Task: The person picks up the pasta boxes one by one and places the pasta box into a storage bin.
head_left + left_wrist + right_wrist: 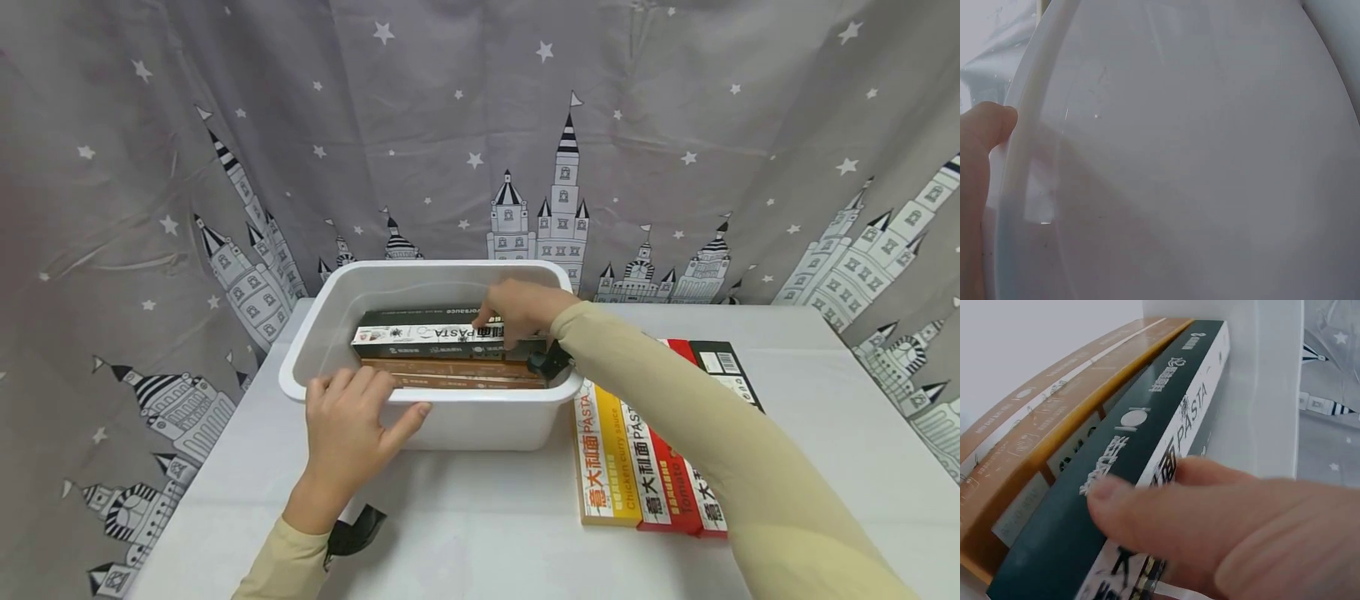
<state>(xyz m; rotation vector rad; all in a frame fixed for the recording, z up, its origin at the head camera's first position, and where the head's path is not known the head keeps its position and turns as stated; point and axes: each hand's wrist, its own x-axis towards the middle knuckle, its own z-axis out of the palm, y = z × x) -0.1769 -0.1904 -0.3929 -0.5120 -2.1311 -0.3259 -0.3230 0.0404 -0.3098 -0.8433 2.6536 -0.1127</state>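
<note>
A white plastic bin stands on the table. My left hand grips its near rim at the left, fingers over the edge and thumb along the outer wall; in the left wrist view the thumb lies by the rim. My right hand reaches inside and pinches a black-and-white pasta box, thumb on its dark face and fingers behind in the right wrist view. Brown pasta boxes stand beside it, nearer the front wall. Another dark box sits behind it.
Right of the bin, several pasta boxes lie side by side: a yellow chicken curry box, a red tomato box, and a black-ended box, partly under my right sleeve. A grey castle-print curtain hangs behind the white table.
</note>
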